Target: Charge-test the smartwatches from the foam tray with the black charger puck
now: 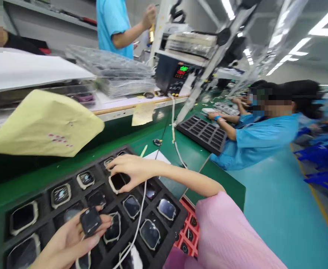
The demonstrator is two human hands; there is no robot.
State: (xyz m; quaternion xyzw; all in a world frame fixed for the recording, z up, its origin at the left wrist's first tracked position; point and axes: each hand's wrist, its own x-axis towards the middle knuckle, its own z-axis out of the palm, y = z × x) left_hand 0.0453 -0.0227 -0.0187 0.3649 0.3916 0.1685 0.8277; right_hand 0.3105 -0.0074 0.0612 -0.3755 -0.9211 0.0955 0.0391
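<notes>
A black foam tray [47,209] with square pockets holds several smartwatch cases without straps, their dark screens facing up. Over the tray's front part, my left hand [65,239] holds a small dark square piece with rounded corners, like a watch body [90,221], between thumb and fingers. Toward the tray's back, my right hand [134,168] reaches down with thumb and fingers at the edges of a pale-rimmed smartwatch [118,182] in its pocket. A white cable [143,209] crosses the tray in front of my right wrist.
A yellow paper [46,125] hangs from the shelf at left. A power supply [175,74] with lit digits stands on the shelf. Another black tray [203,132] lies near a co-worker in blue [267,138]. A red tray [190,228] with round parts sits below at right.
</notes>
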